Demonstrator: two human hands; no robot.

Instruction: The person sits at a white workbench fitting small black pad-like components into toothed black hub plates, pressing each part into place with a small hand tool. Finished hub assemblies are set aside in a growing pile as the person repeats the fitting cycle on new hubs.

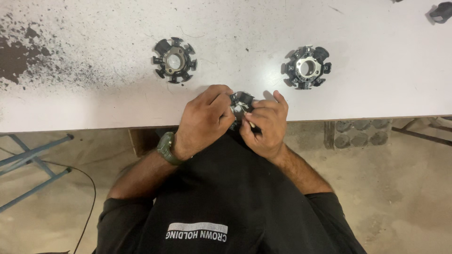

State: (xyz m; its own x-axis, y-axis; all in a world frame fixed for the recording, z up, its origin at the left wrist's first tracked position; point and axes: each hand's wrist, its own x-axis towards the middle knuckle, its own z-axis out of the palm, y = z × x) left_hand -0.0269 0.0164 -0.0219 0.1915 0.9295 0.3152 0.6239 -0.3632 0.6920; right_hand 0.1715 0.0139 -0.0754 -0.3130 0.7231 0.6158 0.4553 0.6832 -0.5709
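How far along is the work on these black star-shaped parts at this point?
Possibly done: two star-shaped parts lie apart on the white table, left part and right part; the right one looks shinier. In hand: a third part, gripped by the left hand and right hand at the table's edge. What is left cannot be told.

Most of the small black part (241, 106) is buried between the left hand (203, 123) and right hand (264, 126), so its shape is unclear. A dark object (442, 11) on the worktop (94, 108) is cut off at the corner.
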